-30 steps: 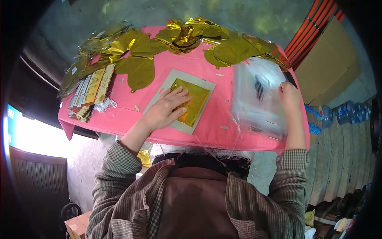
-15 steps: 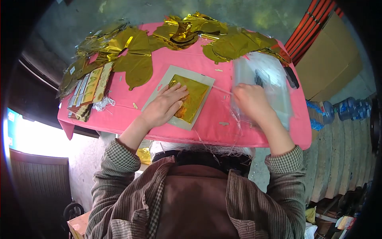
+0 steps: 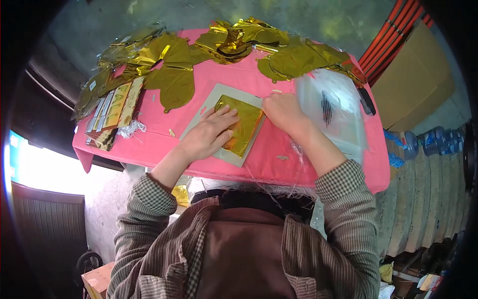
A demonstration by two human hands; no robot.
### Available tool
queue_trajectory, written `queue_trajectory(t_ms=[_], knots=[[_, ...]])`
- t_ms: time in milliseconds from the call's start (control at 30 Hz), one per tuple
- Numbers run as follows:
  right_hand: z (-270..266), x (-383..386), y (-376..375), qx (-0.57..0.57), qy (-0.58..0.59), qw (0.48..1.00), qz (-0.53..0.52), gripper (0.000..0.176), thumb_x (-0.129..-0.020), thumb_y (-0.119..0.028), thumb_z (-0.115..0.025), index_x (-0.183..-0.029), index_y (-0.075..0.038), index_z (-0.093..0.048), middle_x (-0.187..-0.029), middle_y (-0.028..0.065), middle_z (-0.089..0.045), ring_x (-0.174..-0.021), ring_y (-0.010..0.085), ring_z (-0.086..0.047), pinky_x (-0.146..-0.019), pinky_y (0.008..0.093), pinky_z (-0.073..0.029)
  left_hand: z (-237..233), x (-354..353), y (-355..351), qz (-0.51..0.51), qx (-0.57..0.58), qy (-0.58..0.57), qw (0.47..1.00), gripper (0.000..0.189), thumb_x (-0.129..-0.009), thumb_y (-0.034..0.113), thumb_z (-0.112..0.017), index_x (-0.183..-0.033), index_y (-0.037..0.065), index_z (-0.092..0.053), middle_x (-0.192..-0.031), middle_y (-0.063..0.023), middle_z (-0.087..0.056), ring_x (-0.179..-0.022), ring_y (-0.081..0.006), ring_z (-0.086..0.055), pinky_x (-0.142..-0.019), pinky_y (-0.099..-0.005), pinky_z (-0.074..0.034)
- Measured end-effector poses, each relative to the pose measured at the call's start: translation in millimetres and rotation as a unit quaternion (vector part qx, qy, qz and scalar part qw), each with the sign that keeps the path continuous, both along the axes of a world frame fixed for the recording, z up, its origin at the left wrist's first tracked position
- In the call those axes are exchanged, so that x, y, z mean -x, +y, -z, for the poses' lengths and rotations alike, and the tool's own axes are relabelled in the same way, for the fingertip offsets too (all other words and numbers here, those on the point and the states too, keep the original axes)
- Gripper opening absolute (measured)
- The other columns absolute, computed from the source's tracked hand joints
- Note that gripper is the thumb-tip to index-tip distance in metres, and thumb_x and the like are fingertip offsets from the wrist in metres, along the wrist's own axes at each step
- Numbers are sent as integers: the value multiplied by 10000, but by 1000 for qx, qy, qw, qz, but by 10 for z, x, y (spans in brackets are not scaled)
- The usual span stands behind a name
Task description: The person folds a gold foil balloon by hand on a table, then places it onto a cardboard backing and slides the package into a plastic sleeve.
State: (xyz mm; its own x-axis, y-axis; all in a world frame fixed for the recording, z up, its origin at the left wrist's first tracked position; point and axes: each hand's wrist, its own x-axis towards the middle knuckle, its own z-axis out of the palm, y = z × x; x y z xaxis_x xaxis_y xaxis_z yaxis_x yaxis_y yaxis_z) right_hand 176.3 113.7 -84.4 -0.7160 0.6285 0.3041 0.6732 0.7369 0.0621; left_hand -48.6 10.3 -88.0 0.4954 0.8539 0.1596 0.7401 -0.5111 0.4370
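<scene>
My left hand (image 3: 211, 132) lies flat with its fingers spread on a folded gold foil piece (image 3: 245, 127). Under the foil is a pale grey card (image 3: 226, 159) with a hang hole at its left edge. At the card's upper right corner, my right hand (image 3: 284, 112) is closed, its fingertips pressed together; whatever they grip is too small to make out. Clear plastic bags (image 3: 333, 107) lie stacked just right of my right hand.
Gold foil balloons (image 3: 172, 82) line the far edge of the pink table (image 3: 209, 74). Printed cards (image 3: 115, 109) and white string (image 3: 132, 129) sit at the left. A dark object (image 3: 366, 101) lies at the right edge, near a cardboard sheet (image 3: 413, 79).
My right hand has moved left, from beside the plastic bags to the card's upper right corner. My left hand has stayed on the gold foil.
</scene>
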Motion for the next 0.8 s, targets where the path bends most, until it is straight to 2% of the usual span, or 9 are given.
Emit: queue_trajectory(t_ms=[133,200,300,333,400,533,600,733,800], knots=[[-60,-65,-5,72,11,997,5,94,-730,-109,-577,-721,-39,-639,-764,141,-649,-716,302,-647,-622,428,-516,3,1,-8,-2,-26,9,1000,443,-896,290,-505,-1271,57,-478,-1379,-137,-417,-1339,-290,-292,-1103,-472,-186],[-132,-156,-30,147,4,988,55,179,-782,-179,-594,-873,-29,-628,-949,143,-631,-915,287,-606,-773,410,-481,2,0,2,1,-37,26,999,532,-863,381,-553,-1281,62,-471,-1383,-130,-413,-1340,-283,-291,-1102,-471,-191],[44,-238,1,87,53,995,-7,250,-771,-160,-616,-975,-18,-603,-1024,159,-587,-971,295,-571,-820,396,-462,-16,-4,4,9,-32,32,999,609,-821,429,-596,-1291,67,-462,-1382,-125,-416,-1341,-285,-290,-1104,-469,-190],[46,-241,0,85,52,995,-6,250,-771,-160,-616,-975,-18,-603,-1024,159,-587,-971,295,-571,-820,396,-462,-5,5,17,10,-34,31,999,609,-821,429,-596,-1291,67,-462,-1382,-125,-416,-1341,-285,-290,-1104,-469,-190],[37,-206,-3,176,60,982,27,241,-770,-187,-627,-931,-8,-604,-1064,215,-574,-1098,346,-512,-922,408,-426,19,31,34,33,-48,25,998,650,-778,453,-634,-1279,68,-480,-1379,-120,-420,-1341,-301,-285,-1108,-486,-176],[128,-230,14,218,107,969,43,248,-762,-198,-639,-925,-16,-598,-1087,208,-557,-1091,354,-510,-922,407,-421,-117,100,60,44,-122,79,988,634,-755,437,-655,-1258,79,-511,-1377,-126,-421,-1337,-323,-286,-1109,-508,-158],[161,-224,-2,188,139,972,30,240,-744,-198,-658,-898,-24,-595,-1026,180,-579,-1047,332,-532,-896,400,-431,-215,162,50,40,-143,100,984,626,-738,428,-668,-1242,85,-530,-1363,-135,-434,-1331,-332,-294,-1107,-526,-151],[57,-213,-119,238,161,957,38,246,-711,-211,-687,-852,-31,-597,-950,142,-595,-975,306,-562,-840,388,-451,-231,160,-68,-16,-77,27,997,617,-736,416,-674,-1237,86,-532,-1332,-153,-461,-1303,-337,-339,-1099,-517,-185],[12,-200,-152,248,161,955,19,180,-720,-132,-697,-823,-13,-609,-803,85,-547,-743,210,-557,-693,303,-459,-227,12,-155,-33,-70,21,997,597,-750,400,-670,-1221,59,-535,-1301,-169,-484,-1267,-343,-386,-1079,-511,-228]])
